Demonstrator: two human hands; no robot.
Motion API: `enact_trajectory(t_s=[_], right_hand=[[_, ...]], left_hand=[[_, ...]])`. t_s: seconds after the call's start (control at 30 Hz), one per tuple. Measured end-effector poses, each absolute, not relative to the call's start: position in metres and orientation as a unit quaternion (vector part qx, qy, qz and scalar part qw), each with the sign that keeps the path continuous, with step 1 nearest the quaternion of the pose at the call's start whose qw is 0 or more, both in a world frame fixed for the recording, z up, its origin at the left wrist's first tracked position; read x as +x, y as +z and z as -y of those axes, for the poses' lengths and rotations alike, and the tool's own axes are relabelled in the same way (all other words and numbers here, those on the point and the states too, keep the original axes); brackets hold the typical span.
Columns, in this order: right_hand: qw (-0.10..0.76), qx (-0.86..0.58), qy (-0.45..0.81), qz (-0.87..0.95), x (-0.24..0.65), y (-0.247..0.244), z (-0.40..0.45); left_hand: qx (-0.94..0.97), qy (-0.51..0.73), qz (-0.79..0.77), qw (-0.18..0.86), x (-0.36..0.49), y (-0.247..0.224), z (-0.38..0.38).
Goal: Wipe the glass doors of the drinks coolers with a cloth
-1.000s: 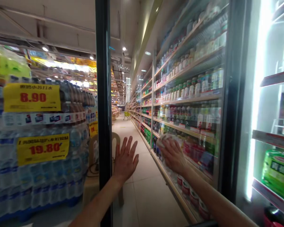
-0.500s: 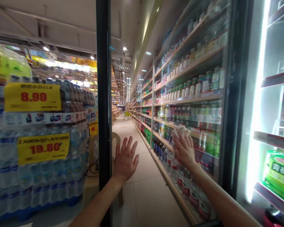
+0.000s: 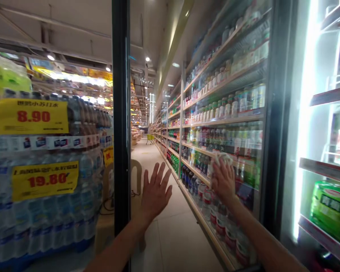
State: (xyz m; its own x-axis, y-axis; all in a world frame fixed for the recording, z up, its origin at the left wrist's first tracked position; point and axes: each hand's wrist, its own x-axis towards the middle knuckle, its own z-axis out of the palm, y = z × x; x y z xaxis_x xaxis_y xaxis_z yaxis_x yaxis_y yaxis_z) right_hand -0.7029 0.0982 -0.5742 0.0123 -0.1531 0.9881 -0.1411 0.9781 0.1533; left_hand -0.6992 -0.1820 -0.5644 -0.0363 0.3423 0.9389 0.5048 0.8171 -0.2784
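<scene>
A glass door [image 3: 187,49] in a black frame [image 3: 121,113] stands open before me, with shelves of bottles showing in or through the glass. My left hand [image 3: 156,190] lies flat against the pane beside the left frame post, fingers spread, holding nothing. To its right, my right hand [image 3: 223,181] presses a crumpled white cloth [image 3: 224,158] to the glass. The cloth pokes out past the fingertips; the part under the palm is hidden.
Stacked water bottles [image 3: 45,223] with yellow price signs [image 3: 31,116] stand left. A beige chair [image 3: 136,170] is behind the frame. At right, a lit cooler shelf [image 3: 325,170] holds a green pack [image 3: 331,207]. A green cart [image 3: 150,139] stands far down the aisle.
My right hand and the cloth have slid a little to the right on the glass. My left hand has shifted slightly right too. The surroundings have moved slightly left in view.
</scene>
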Motion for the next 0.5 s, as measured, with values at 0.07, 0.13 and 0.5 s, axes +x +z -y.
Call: enact_trajectory(t_s=[0.07, 0.13, 0.5], right_hand=[[0.746, 0.021, 0.053, 0.664, -0.707, -0.569, -0.109], [0.749, -0.003, 0.073, 0.658, -0.705, -0.57, -0.105], [0.728, 0.063, 0.02, 0.682, -0.703, -0.571, -0.102]], left_hand=[[-0.289, -0.066, 0.72, 0.627, -0.701, -0.561, 0.176], [-0.28, -0.07, 0.724, 0.627, -0.703, -0.559, 0.173], [-0.302, -0.138, 0.735, 0.592, -0.686, -0.552, 0.172]])
